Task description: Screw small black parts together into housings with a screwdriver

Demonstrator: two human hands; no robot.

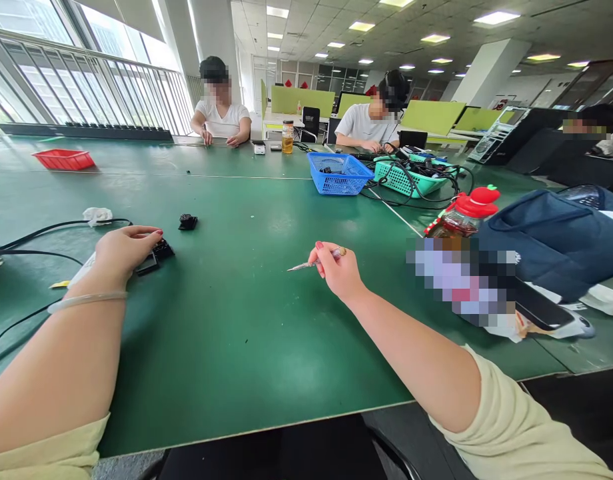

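My left hand [129, 248], with a pale bangle at the wrist, is over the left side of the green table. Its fingers are closed on a black plastic part [161, 251], mostly covered by the hand. Close by, partly under the fingers, is a black frame-like piece [147, 266]. Farther right sits a small black component [188, 222], apart from both hands. My right hand [339, 270] pinches a slim pointed metal tool [300, 267] with a brownish rounded end. Its tip points left, above the table; the exact kind is unclear.
Black cables [46, 230] and crumpled tissue [97, 215] lie at left, a red basket [64, 159] beyond. A blue basket [340, 175] and a cable-filled green basket [411, 179] stand farther back. A red-lidded bottle [466, 212] and navy bag [551, 233] are right. Two people sit opposite.
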